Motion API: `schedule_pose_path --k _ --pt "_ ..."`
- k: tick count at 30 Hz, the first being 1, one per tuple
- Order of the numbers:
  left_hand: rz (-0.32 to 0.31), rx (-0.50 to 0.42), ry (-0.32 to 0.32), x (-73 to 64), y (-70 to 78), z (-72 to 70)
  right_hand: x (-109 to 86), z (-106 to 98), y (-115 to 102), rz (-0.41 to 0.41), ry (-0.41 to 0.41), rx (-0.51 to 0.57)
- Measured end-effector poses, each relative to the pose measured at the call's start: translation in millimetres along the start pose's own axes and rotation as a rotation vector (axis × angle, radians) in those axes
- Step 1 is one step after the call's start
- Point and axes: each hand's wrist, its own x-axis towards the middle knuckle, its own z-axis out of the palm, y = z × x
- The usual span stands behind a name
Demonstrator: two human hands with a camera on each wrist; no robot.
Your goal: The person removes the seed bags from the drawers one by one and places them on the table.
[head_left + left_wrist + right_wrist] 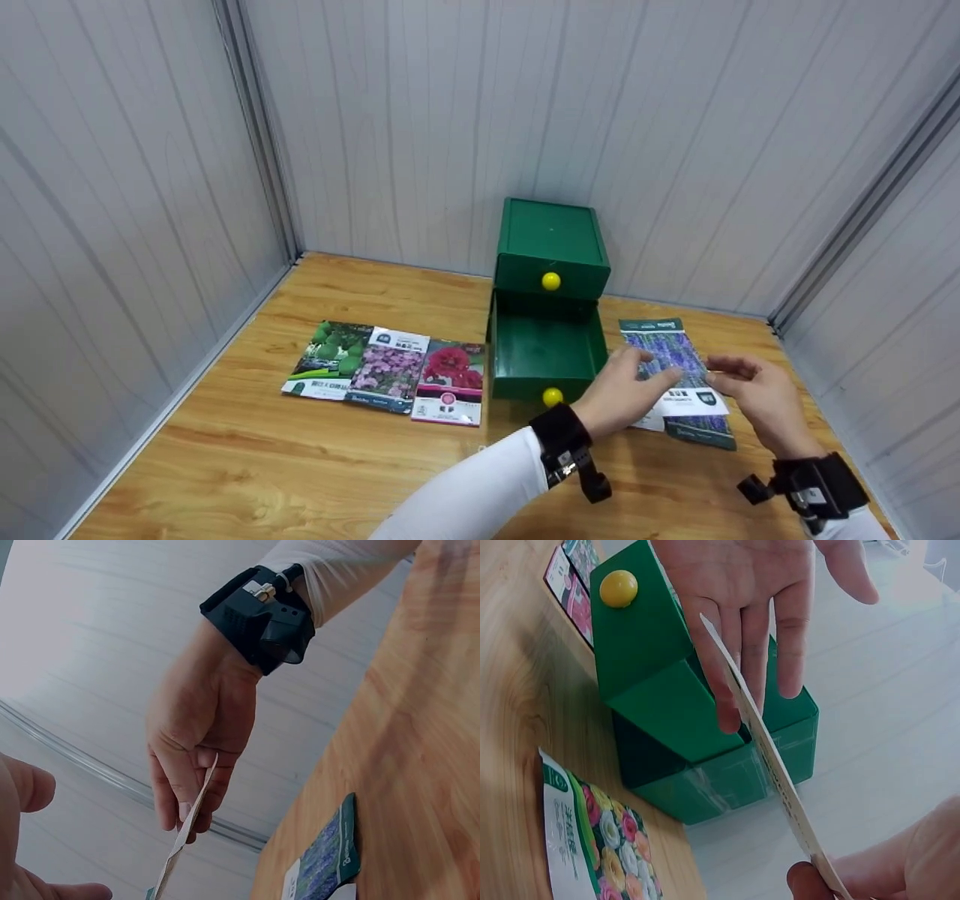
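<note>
My right hand [769, 401] pinches a seed packet [664, 352] with a purple flower picture by its right edge, holding it above the table. In the right wrist view the packet appears nearly edge-on. My left hand [626, 390] is at the packet's other side, fingers straight and thumb spread; whether it touches the packet I cannot tell. Beneath lie another purple-flower packet [326, 855] and a packet with multicoloured blooms [615, 840], mostly covered in the head view. Left of the hands stands a green two-drawer box [555, 232], its lower drawer [547, 349] pulled out.
Three more seed packets lie side by side left of the box: one with green fruit [334, 356], one with pink flowers [386, 371], one with a red flower [450, 382]. Yellow knobs are on both drawers. Pale panel walls [450, 112] surround the wooden table [300, 465].
</note>
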Motion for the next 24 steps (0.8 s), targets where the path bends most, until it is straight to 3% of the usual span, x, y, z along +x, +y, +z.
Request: schedule_pose_path --k 12,19,24 --pt "-0.007 0.029 -0.008 5.7 -3.5 16.9 -0.3 -5.2 12.1 0.017 -0.019 -0.012" --pt "-0.042 0.063 -0.03 9.5 -9.4 40.5 1.4 -11.0 26.7 0.075 0.005 -0.014" --pt "-0.057 0.052 -0.064 12.7 -17.0 49.5 3.9 -16.2 37.4 0.137 0.028 -0.014"
